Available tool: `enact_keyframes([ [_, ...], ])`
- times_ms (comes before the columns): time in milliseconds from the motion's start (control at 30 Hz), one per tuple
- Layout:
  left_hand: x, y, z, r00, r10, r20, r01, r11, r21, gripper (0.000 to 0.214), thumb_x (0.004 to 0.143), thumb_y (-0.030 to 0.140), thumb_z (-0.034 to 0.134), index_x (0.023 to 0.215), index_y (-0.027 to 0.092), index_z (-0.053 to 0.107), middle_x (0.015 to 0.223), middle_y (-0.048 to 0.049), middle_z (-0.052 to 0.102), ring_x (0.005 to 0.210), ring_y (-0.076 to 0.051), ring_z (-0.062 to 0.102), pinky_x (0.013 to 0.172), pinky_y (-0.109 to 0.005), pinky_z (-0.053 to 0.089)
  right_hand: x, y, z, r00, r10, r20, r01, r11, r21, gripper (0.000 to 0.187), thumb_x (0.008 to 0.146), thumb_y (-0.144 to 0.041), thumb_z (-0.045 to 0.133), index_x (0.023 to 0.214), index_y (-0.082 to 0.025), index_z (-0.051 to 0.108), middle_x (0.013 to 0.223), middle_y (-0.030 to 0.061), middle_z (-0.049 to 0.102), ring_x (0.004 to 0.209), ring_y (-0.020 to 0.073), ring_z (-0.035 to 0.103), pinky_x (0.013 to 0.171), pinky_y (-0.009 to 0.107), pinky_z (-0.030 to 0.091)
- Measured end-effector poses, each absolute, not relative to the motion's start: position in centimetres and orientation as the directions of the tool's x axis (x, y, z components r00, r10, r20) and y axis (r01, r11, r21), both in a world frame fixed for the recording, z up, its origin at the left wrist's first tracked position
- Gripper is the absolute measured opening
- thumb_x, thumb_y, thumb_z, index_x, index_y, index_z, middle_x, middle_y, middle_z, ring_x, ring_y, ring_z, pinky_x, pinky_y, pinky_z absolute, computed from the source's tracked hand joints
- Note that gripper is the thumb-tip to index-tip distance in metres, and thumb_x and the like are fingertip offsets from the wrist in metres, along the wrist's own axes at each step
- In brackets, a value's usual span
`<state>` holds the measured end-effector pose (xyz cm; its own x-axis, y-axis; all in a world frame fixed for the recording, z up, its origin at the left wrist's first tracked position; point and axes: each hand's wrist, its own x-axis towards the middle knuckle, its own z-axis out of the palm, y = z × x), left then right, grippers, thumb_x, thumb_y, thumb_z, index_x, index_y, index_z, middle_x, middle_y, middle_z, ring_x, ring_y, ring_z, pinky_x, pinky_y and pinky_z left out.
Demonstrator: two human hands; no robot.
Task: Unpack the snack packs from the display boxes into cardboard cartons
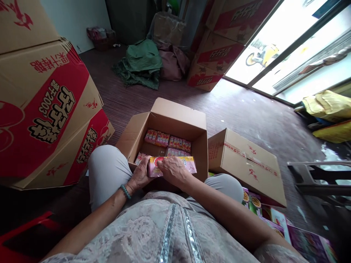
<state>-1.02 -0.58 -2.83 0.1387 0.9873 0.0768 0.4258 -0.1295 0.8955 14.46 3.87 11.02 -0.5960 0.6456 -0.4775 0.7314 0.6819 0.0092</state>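
A yellow and pink candy box (190, 165) lies across my lap side of an open cardboard carton (179, 106), above its near edge. My left hand (142, 173) grips the box's left end, thumb on the front and the other fingers behind. Across the box's middle lies my right hand (174, 171), its fingers bent and pressed on the printed face, hiding part of it. Inside the carton stand several similar small boxes (157, 137) in rows, with a gap of bare carton floor between them. The carton's left flap (133, 129) and far flap are folded outward.
A taped carton (251, 166) stands right of the open one. Large printed cartons (52, 106) tower at left, and more cartons (208, 62) are stacked by the glass door. Green sacking (144, 60) lies on the floor ahead. A red stool (24, 228) is at lower left.
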Motion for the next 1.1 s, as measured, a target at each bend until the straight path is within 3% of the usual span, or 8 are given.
enact_keyframes([
  [200,-1.2,-0.8,-2.9,0.2,0.967,0.155,0.442,-0.231,0.867,0.065,0.072,0.028,0.074,0.127,0.02,0.041,0.12,-0.0128,0.056,0.111,-0.027,0.058,0.099,-0.046,0.048,16.7,4.0,9.9,-0.587,0.668,-0.458,0.736,0.675,0.041,0.024,0.092,-0.011,0.044,0.1,-0.015,0.067,0.091,0.0134,0.072,0.083,0.0222,0.07,0.069,0.029,0.048],
  [267,-1.7,-0.8,-2.8,0.189,0.97,0.152,0.432,-0.221,0.874,0.065,0.071,0.027,0.073,0.127,0.02,0.04,0.12,-0.0126,0.056,0.11,-0.026,0.059,0.097,-0.045,0.049,19.6,4.6,9.9,-0.496,0.735,-0.462,0.788,0.604,0.115,0.025,0.093,-0.012,0.045,0.102,-0.015,0.068,0.093,0.0141,0.072,0.086,0.0213,0.069,0.071,0.028,0.047],
  [400,-3.2,-0.7,-2.7,0.109,0.982,0.156,0.448,-0.188,0.874,0.065,0.071,0.03,0.074,0.126,0.02,0.041,0.116,-0.011,0.058,0.107,-0.026,0.06,0.095,-0.043,0.05,27.7,5.4,11.5,-0.224,0.85,-0.476,0.855,0.406,0.322,0.027,0.096,-0.013,0.045,0.089,-0.013,0.072,0.085,0.0154,0.072,0.082,0.0219,0.069,0.067,0.029,0.044],
  [500,-3.5,-0.5,-2.7,0.113,0.981,0.159,0.465,-0.193,0.864,0.064,0.071,0.031,0.074,0.125,0.02,0.041,0.116,-0.0106,0.058,0.106,-0.025,0.061,0.096,-0.043,0.05,29.8,4.7,12.6,-0.263,0.876,-0.404,0.884,0.386,0.263,0.024,0.097,-0.022,0.047,0.094,-0.017,0.07,0.083,0.0102,0.072,0.08,0.0212,0.069,0.064,0.028,0.041],
  [600,-2.8,-0.3,-2.4,0.135,0.976,0.171,0.459,-0.215,0.862,0.065,0.069,0.032,0.075,0.124,0.02,0.042,0.115,-0.0104,0.058,0.104,-0.025,0.062,0.094,-0.042,0.051,26.5,3.6,12.1,-0.43,0.847,-0.313,0.878,0.473,0.073,0.019,0.095,-0.027,0.049,0.1,-0.022,0.066,0.09,0.0052,0.071,0.085,0.02,0.068,0.064,0.026,0.04],
  [733,-2.0,-0.5,-1.8,0.149,0.972,0.181,0.473,-0.231,0.85,0.06,0.07,0.028,0.073,0.121,0.02,0.043,0.113,-0.0097,0.059,0.103,-0.024,0.062,0.093,-0.04,0.052,20.4,3.1,10.3,-0.549,0.761,-0.345,0.822,0.566,-0.059,0.022,0.093,-0.023,0.044,0.103,-0.023,0.064,0.093,0.0046,0.072,0.083,0.02,0.068,0.066,0.026,0.041],
  [867,-2.1,-0.9,-1.7,0.155,0.97,0.185,0.482,-0.238,0.843,0.059,0.072,0.025,0.071,0.123,0.02,0.043,0.116,-0.0103,0.059,0.105,-0.024,0.062,0.094,-0.04,0.051,18.3,3.4,9.5,-0.582,0.723,-0.372,0.793,0.606,-0.06,0.023,0.091,-0.019,0.043,0.101,-0.021,0.064,0.093,0.007,0.072,0.083,0.0218,0.069,0.065,0.027,0.043],
  [1100,-2.2,-0.6,-2.8,0.146,0.97,0.193,0.472,-0.24,0.848,0.061,0.07,0.028,0.072,0.123,0.021,0.042,0.116,-0.0111,0.058,0.111,-0.028,0.059,0.099,-0.046,0.048,18.3,3.8,10.7,-0.504,0.737,-0.45,0.812,0.582,0.043,0.027,0.091,-0.015,0.042,0.105,-0.019,0.065,0.093,0.011,0.072,0.086,0.0234,0.069,0.068,0.029,0.047],
])
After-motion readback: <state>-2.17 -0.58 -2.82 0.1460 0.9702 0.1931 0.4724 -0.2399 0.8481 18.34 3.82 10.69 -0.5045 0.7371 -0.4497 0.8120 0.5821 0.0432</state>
